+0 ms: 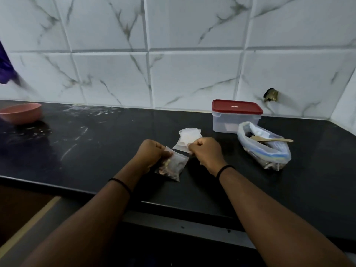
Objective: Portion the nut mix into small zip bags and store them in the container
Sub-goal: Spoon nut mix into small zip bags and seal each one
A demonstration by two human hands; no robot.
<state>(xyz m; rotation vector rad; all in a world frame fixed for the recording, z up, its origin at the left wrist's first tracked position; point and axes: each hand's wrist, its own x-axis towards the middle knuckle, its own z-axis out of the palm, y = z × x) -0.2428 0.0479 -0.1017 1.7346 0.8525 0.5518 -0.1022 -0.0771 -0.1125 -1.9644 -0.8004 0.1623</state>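
You have a small clear zip bag part-filled with nut mix (172, 166) stretched between your hands just above the black stone counter (96, 151). Your left hand (150, 154) has its fingers curled on the bag's left top corner, and your right hand (205, 152) is curled on the right end of the strip; whether the right thumb and finger are actually on the seal is hidden behind the knuckles.

This looks like the sealing step. To do it well, keep the nuts settled at the bottom so none sit in the track, hold one corner firm with the left hand, and run the right pinch along the whole strip from one end to the other. Squeeze most of the air out before the last stretch, or the bag will sit bulky in the box.

A stack of empty small clear zip bags (189, 136) lies just behind your right hand. The large clear bag of nut mix with a wooden spoon in it (264, 149) lies to the right, and the clear rectangular container with the red lid (236, 116) stands behind it by the wall, lid on. You will need to take that lid off before you put the sealed bag in.
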